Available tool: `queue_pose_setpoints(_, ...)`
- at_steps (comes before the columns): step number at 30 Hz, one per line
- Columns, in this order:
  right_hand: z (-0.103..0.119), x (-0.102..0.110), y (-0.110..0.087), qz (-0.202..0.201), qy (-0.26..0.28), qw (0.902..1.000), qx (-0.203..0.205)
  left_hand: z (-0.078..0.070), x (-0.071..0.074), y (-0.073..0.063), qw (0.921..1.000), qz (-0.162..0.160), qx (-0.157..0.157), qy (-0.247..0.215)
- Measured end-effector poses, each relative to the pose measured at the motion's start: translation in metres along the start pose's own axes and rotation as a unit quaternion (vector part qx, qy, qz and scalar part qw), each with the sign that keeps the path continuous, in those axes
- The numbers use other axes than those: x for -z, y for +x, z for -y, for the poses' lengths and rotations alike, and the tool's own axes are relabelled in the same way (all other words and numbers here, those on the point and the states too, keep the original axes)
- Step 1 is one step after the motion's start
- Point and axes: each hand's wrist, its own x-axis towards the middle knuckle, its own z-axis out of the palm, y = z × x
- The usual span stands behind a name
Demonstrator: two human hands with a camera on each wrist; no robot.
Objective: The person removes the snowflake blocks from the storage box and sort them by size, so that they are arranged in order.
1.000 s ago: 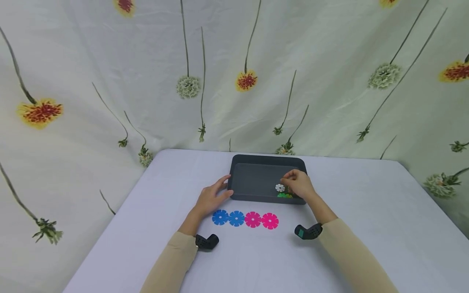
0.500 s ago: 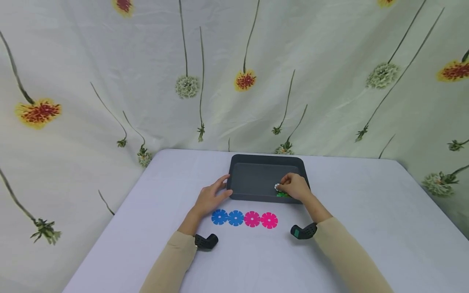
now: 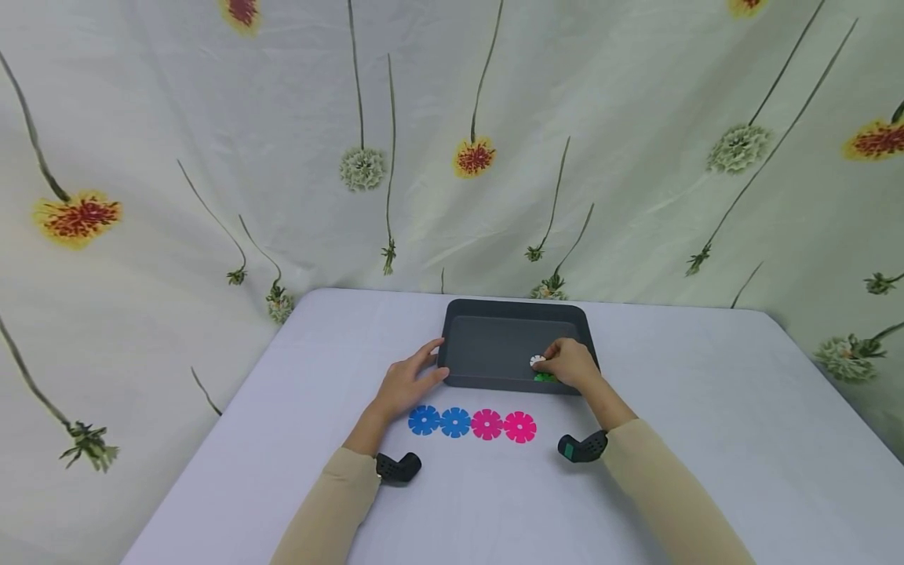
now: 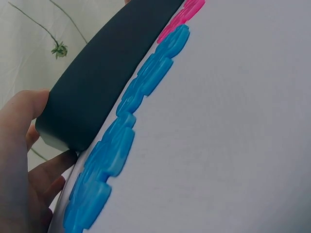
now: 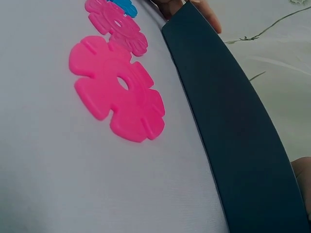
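Observation:
A dark grey tray [image 3: 487, 341] lies on the white-covered table. My left hand [image 3: 405, 384] rests against its left end, fingers spread; in the left wrist view its fingers [image 4: 36, 103] touch the outer wall. Inside the tray's near right part, my right hand [image 3: 574, 365] pinches the edge of a small white flower-shaped disc [image 3: 535, 360]. A green flower-shaped disc [image 3: 544, 377] lies just below those fingertips, partly covered by the hand. The tray wall hides the right fingertips in the right wrist view.
In front of the tray runs a row of flower-shaped discs: two blue discs [image 3: 455, 422] on the left and two pink discs [image 3: 520, 428] on the right. Behind the table hangs a flower-printed cloth [image 3: 424, 220].
My right hand has come down and slightly toward me in the tray, its fingertips moving onto the white disc. My left hand stays at the tray's end.

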Motion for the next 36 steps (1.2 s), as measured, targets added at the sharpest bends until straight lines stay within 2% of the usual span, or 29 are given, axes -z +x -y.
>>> queue_pose_setpoints(11, 0.0005, -0.0005, -0.0015, -0.01, -0.008, 0.9999, 0.011, -0.0011, 0.0003, -0.0004, 1.0, -0.001, -0.001, -0.003)
queue_pose_setpoints(21, -0.0029, -0.0013, -0.0052, -0.016, 0.03, 0.9978, 0.057, -0.0026, 0.0006, -0.0011, 1.0, -0.004, 0.0, -0.004)
queue_pose_setpoints(30, -0.005, -0.0006, -0.0064, -0.016, 0.05, 0.9963, 0.067, -0.0011, 0.0002, -0.0007, 0.9998, -0.012, -0.013, 0.001)
queue_pose_setpoints(36, -0.0064, -0.0006, -0.0054, -0.041, 0.069, 0.994, 0.075, -0.0005, 0.0, -0.0004, 0.9997, -0.018, -0.016, 0.001)
